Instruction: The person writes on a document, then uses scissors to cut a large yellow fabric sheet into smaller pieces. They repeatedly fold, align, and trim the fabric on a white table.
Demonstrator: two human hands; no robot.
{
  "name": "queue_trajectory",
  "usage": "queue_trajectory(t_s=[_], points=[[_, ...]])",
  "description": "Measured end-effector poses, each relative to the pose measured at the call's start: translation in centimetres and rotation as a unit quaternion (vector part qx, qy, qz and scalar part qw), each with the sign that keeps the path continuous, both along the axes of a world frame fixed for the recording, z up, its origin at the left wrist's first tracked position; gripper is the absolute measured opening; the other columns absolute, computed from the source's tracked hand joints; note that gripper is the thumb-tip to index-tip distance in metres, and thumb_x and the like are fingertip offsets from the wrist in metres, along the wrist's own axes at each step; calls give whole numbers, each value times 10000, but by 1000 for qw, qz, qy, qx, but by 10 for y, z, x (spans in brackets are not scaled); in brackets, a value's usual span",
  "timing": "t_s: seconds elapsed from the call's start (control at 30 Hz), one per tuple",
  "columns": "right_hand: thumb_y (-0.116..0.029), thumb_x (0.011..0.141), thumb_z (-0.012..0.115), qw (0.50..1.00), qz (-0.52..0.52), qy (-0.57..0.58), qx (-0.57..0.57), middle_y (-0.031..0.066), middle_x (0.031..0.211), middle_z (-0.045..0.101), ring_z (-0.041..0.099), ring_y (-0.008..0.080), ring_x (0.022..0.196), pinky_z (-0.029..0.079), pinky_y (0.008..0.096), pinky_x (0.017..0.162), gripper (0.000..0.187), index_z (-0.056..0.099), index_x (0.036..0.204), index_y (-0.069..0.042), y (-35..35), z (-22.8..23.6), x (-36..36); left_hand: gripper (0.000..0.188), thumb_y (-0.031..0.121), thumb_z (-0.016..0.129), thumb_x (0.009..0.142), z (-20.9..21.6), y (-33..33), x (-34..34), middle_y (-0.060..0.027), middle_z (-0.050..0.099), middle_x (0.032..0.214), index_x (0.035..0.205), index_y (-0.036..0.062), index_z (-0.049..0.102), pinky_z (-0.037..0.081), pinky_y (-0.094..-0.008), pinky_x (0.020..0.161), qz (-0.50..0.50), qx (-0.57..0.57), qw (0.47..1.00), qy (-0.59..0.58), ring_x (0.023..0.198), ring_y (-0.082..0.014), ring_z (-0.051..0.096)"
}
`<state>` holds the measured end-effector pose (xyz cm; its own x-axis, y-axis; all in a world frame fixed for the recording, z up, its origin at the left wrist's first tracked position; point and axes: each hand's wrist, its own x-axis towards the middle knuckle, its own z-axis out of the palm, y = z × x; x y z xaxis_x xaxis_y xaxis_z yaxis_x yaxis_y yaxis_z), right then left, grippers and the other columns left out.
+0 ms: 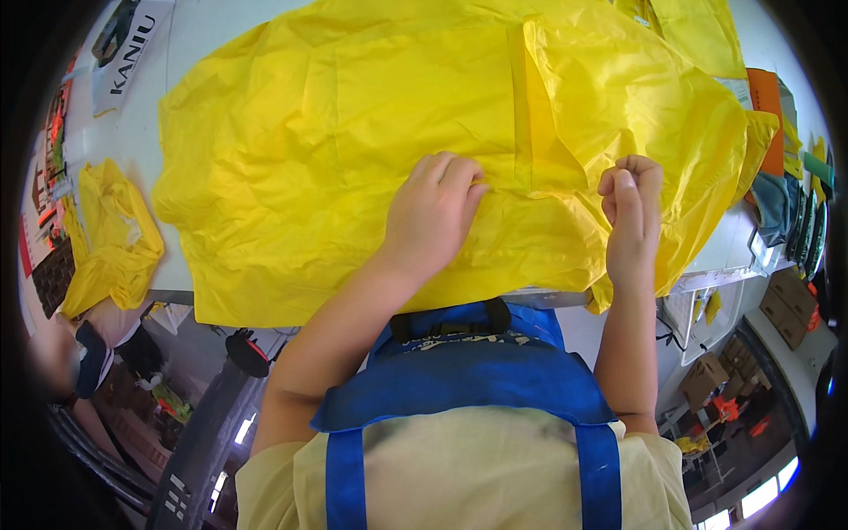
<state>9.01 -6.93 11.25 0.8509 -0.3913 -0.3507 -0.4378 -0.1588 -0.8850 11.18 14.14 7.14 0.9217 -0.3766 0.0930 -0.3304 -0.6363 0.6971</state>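
A large yellow garment (424,97) of thin, shiny, creased fabric lies spread over the table, its near edge hanging over the front. Stitched seams and an upright folded flap (539,106) show on it, right of the middle. My left hand (431,212) rests on the near middle part, fingers curled and pinching a small fold of the cloth below the flap. To the right, my right hand (634,199) is closed, thumb pressed against the fingers, just above the garment. What it grips, if anything, is hidden.
At the left, another person (66,358) is beside a smaller yellow garment (110,238). A printed white bag (132,53) lies at the far left of the white table (199,40). An orange item (767,124) and dark folded cloths (777,208) are at the right. Cardboard boxes (704,380) stand below right.
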Motion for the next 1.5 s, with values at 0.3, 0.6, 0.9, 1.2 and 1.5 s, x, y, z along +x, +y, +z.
queue_trajectory(t_s=[0.3, 0.6, 0.9, 1.2, 1.5], points=[[-9, 830, 530, 942, 294, -37, -159, 227, 917, 551, 569, 331, 854, 456, 382, 761, 248, 454, 1059, 52, 33, -18, 22, 169, 136, 667, 838, 9, -8, -24, -69, 640, 899, 972, 58, 601, 458, -291, 558, 64, -174, 893, 411, 716, -165, 597], [-57, 787, 610, 944, 262, -46, -194, 212, 835, 603, 607, 364, 706, 498, 392, 641, 306, 481, 1055, 16, 45, -42, 26, 354, 377, 517, 933, -35, -32, -32, -74, 639, 907, 1082, 59, 557, 445, -246, 535, 313, -526, 435, 661, 718, -160, 605], [-80, 823, 647, 965, 141, 96, 198, -9, 632, 466, 411, 59, 493, 310, 208, 439, 301, 450, 1038, -7, 46, -22, 43, 200, 247, 537, 934, -7, -25, -26, -45, 615, 872, 1037, 79, 573, 445, -252, 563, 334, -563, 463, 597, 723, -140, 588], [-72, 831, 636, 950, 122, 94, 271, -28, 613, 428, 369, 36, 462, 243, 190, 398, 299, 437, 1042, 4, 40, 6, 47, 179, 70, 656, 803, 33, -7, -23, -88, 580, 938, 966, 72, 580, 444, -265, 615, 119, -291, 927, 206, 781, -175, 559], [-80, 835, 624, 946, 121, 97, 286, -19, 607, 427, 373, 44, 459, 241, 194, 393, 267, 443, 1013, 2, 39, 17, 47, 226, 47, 750, 654, 25, -2, -9, -75, 559, 1003, 837, 90, 625, 425, -347, 756, 62, -21, 987, -143, 906, -271, 526]])
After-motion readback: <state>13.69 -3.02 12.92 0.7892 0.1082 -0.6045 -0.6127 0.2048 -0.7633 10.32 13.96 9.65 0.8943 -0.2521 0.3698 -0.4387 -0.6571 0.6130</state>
